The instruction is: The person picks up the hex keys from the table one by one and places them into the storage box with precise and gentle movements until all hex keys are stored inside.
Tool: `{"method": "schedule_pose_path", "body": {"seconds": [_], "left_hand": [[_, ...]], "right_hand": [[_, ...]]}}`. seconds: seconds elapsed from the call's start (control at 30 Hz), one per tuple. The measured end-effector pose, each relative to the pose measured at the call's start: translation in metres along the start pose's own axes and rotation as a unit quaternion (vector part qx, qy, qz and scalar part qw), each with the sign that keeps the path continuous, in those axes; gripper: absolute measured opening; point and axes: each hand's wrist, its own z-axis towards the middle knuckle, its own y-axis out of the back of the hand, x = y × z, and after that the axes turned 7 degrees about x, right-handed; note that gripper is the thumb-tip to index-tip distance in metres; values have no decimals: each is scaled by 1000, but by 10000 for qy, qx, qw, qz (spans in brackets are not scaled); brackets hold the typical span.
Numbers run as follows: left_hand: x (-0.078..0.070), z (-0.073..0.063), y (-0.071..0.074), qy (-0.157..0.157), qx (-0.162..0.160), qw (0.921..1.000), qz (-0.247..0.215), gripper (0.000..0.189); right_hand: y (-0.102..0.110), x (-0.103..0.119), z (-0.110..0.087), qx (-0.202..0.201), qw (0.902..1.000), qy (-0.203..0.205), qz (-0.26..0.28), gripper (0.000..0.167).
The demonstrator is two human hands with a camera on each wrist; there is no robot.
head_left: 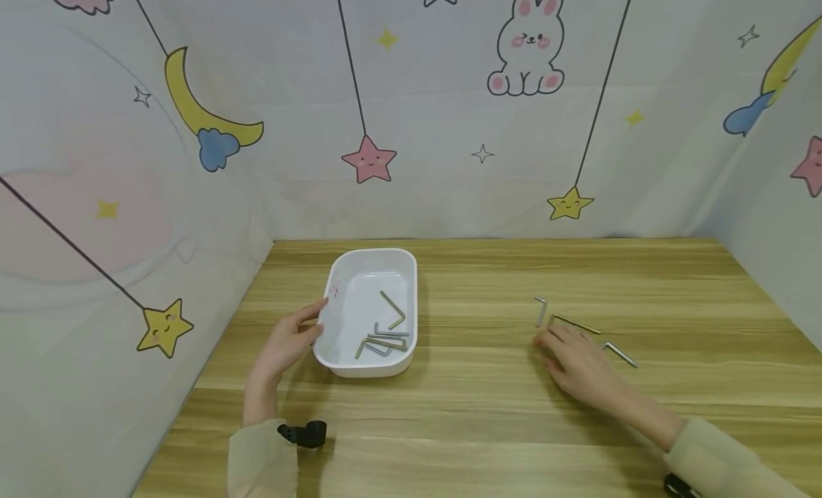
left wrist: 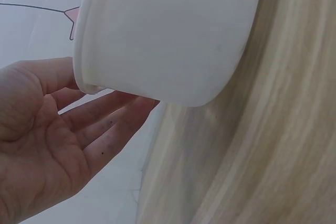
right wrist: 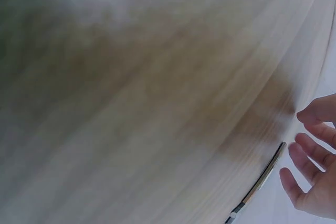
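Left hand (head_left: 289,344), fingers apart, steadies, we judge, a white rectangular plastic tray (head_left: 361,295) at its left edge; right hand (head_left: 576,361), fingers parted, beside brassy L-shaped metal rod (head_left: 578,324).

Soft, even light leaves the head view fairly bright and clear, with faint shadows around the white rounded plastic tray (head_left: 369,371) on the brown-striped wooden tabletop (head_left: 475,419). The left-wrist view is hazier, the tray's outer wall greyed by shade. The right-wrist view is dim and smeared, darkest at upper left, the tabletop's edge bowing at right.
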Motion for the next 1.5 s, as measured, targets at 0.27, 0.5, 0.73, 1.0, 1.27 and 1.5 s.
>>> {"method": "schedule_pose_path", "body": {"seconds": [0.27, 0.5, 0.73, 1.0, 1.27, 1.5], "left_hand": [[0, 0, 0, -35, -7, 10000, 34, 50], [0, -1, 0, -41, -2, 10000, -34, 50], [1, -1, 0, -32, -23, 10000, 45, 50], [1, 0, 0, -91, -21, 10000, 6, 50], [2, 1, 0, -71, -20, 10000, 19, 50], [2, 0, 0, -87, -19, 10000, -4, 50]], "right_hand": [[6, -8, 0, 218, 9993, -264, 124, 30], [9, -15, -1, 569, 9972, -473, -57, 28], [8, -18, 0, 761, 9956, -481, -277, 27], [9, -20, 1, 784, 9955, -349, -414, 25], [6, -22, 1, 415, 9966, 108, -710, 20], [3, -22, 1, 115, 9913, 582, -1179, 17]]}}
